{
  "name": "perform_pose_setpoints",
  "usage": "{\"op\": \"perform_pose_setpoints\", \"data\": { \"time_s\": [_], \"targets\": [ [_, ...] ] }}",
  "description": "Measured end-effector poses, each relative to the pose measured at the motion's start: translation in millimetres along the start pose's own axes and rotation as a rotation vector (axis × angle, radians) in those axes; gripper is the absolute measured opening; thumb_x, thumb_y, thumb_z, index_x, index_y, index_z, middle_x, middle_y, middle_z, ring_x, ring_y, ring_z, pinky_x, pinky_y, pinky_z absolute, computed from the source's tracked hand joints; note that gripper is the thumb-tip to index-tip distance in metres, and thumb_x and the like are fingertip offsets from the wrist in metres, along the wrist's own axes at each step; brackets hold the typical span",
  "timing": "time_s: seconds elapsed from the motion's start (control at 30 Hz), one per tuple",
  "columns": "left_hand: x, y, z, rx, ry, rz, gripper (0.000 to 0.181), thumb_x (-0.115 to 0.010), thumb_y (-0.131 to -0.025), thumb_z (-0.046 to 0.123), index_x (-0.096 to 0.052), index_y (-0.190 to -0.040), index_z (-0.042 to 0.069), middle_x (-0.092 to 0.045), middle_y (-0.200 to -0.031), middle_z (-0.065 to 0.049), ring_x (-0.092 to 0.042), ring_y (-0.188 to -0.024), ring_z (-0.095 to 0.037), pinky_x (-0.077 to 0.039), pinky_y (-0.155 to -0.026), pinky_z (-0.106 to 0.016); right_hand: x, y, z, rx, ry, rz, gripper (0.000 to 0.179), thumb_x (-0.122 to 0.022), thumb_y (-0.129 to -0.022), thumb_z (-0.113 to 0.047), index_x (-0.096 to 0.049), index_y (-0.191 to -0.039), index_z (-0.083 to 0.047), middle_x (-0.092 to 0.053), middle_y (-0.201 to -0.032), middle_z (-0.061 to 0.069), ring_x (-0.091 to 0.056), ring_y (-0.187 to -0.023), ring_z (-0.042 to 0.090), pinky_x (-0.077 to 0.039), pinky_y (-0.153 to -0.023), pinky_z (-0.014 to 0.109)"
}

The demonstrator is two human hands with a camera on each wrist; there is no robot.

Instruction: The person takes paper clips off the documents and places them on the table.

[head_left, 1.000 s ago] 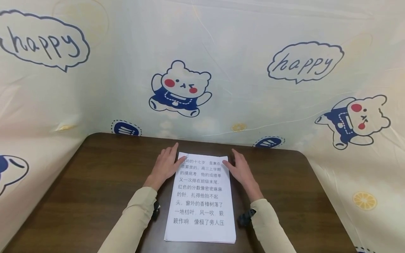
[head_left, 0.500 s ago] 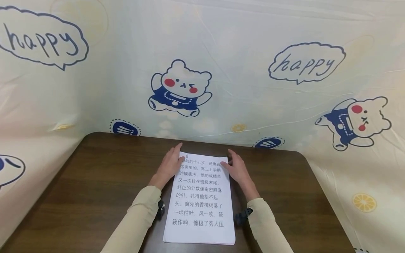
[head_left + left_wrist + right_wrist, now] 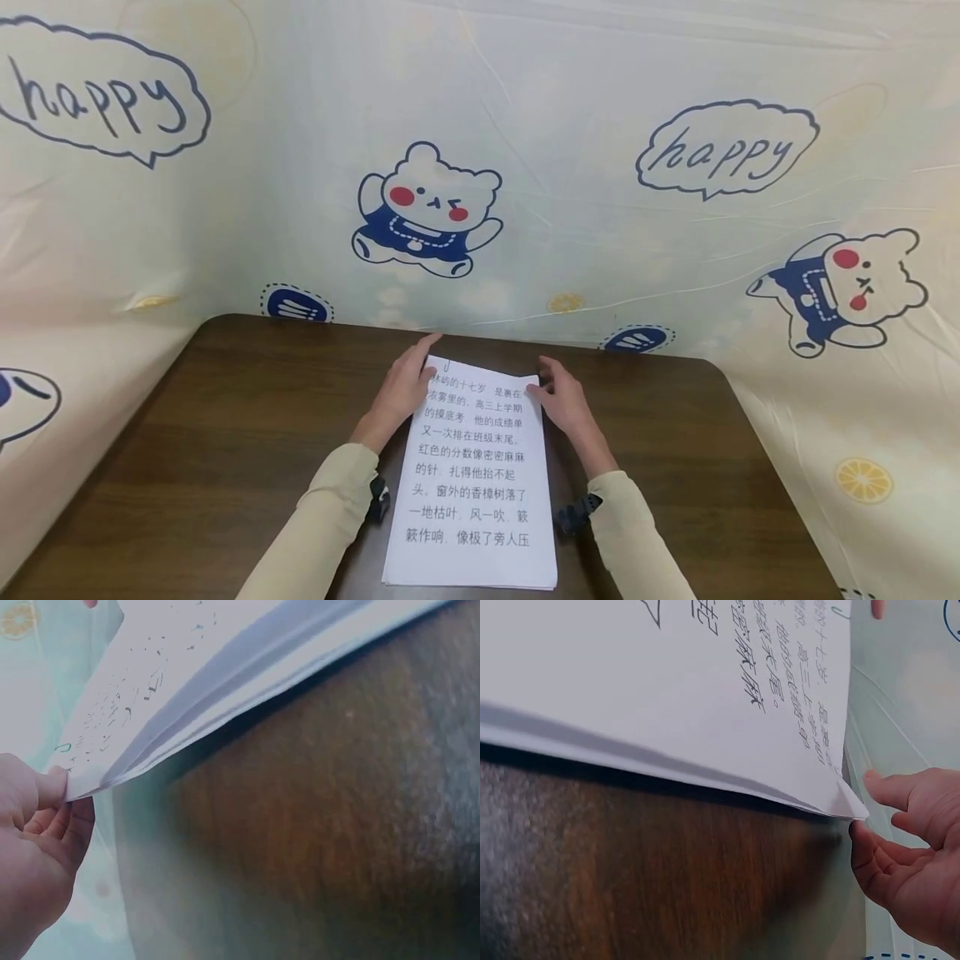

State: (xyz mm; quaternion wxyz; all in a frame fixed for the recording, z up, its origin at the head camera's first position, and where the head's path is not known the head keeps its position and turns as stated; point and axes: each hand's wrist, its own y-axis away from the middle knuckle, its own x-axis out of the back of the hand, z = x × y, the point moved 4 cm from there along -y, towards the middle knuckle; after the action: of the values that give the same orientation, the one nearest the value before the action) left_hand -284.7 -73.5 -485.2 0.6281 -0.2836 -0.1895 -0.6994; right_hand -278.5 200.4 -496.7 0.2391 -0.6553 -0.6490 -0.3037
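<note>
A stack of white paper sheets (image 3: 472,467) with large printed characters lies lengthwise before me, its far end lifted off the table. My left hand (image 3: 399,390) pinches its far left corner; in the left wrist view the thumb (image 3: 54,786) lies on top, fingers underneath. A small green loop, perhaps a paper clip (image 3: 63,748), shows near that corner. At the far right corner is my right hand (image 3: 564,402). In the right wrist view its fingertips (image 3: 857,831) touch the corner from below, while the thumb (image 3: 874,780) stands apart from the paper.
The dark brown wooden table (image 3: 187,467) extends to both sides of the stack. Behind it hangs a pale curtain (image 3: 570,208) printed with bears and "happy". Dark wrist devices sit at both cuffs.
My left hand has shifted right onto the corner and the right hand slightly inward. The stack's far left corner has risen, and its near edge has slid a little towards me.
</note>
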Motion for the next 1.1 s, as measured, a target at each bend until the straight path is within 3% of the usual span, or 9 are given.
{"op": "perform_pose_setpoints", "data": {
  "time_s": [0.13,0.27,0.37,0.57,0.8,1.1],
  "targets": [
    [5.3,1.6,6.6,-0.047,0.051,0.015,0.056,-0.050,-0.104,0.005,-0.037,-0.155,0.022,-0.047,-0.152,-0.011,-0.055,-0.126,-0.030,-0.045,-0.108,-0.049,2.4,1.5,-0.2,0.013,-0.010,0.013,0.059,-0.066,-0.097,-0.025,-0.041,-0.151,-0.019,-0.057,-0.143,0.013,-0.060,-0.114,0.029,-0.051,-0.093,0.043],
    [7.8,2.9,9.7,-0.066,0.092,0.012,0.053,-0.050,-0.104,0.006,-0.040,-0.153,0.024,-0.047,-0.154,-0.007,-0.055,-0.125,-0.028,-0.045,-0.109,-0.047,4.8,1.5,-1.2,0.035,0.007,0.025,0.057,-0.066,-0.097,-0.025,-0.044,-0.150,-0.018,-0.060,-0.139,0.013,-0.060,-0.109,0.027,-0.050,-0.088,0.040],
    [8.7,4.6,9.9,-0.081,0.122,0.012,0.053,-0.050,-0.104,0.005,-0.041,-0.153,0.024,-0.046,-0.154,-0.007,-0.057,-0.121,-0.027,-0.046,-0.106,-0.045,6.5,2.2,-3.7,0.050,0.004,0.032,0.056,-0.066,-0.098,-0.025,-0.046,-0.149,-0.018,-0.061,-0.136,0.012,-0.060,-0.112,0.028,-0.051,-0.093,0.042],
    [13.6,7.4,10.1,-0.105,0.179,0.042,0.055,-0.053,-0.102,0.004,-0.042,-0.152,0.025,-0.060,-0.128,-0.011,-0.060,-0.092,-0.024,-0.050,-0.082,-0.035,10.0,5.5,-12.5,0.095,-0.027,0.044,0.054,-0.066,-0.098,-0.023,-0.046,-0.149,-0.020,-0.060,-0.138,0.013,-0.059,-0.125,0.032,-0.048,-0.107,0.051],
    [22.5,11.2,13.0,-0.112,0.172,0.082,0.055,-0.054,-0.101,0.002,-0.044,-0.151,0.023,-0.060,-0.111,-0.014,-0.057,-0.086,-0.022,-0.047,-0.077,-0.033,14.6,10.0,-23.4,0.180,-0.054,0.076,0.050,-0.064,-0.099,-0.018,-0.050,-0.146,-0.021,-0.055,-0.147,0.010,-0.055,-0.133,0.032,-0.046,-0.110,0.050],
    [28.2,15.8,14.0,-0.105,0.194,0.098,0.053,-0.055,-0.101,0.003,-0.046,-0.150,0.021,-0.057,-0.101,-0.012,-0.054,-0.083,-0.020,-0.046,-0.072,-0.028,20.1,17.2,-32.4,0.236,-0.078,0.123,0.040,-0.063,-0.099,-0.014,-0.058,-0.138,-0.019,-0.064,-0.130,0.011,-0.064,-0.103,0.026,-0.053,-0.088,0.040]
  ]
}}
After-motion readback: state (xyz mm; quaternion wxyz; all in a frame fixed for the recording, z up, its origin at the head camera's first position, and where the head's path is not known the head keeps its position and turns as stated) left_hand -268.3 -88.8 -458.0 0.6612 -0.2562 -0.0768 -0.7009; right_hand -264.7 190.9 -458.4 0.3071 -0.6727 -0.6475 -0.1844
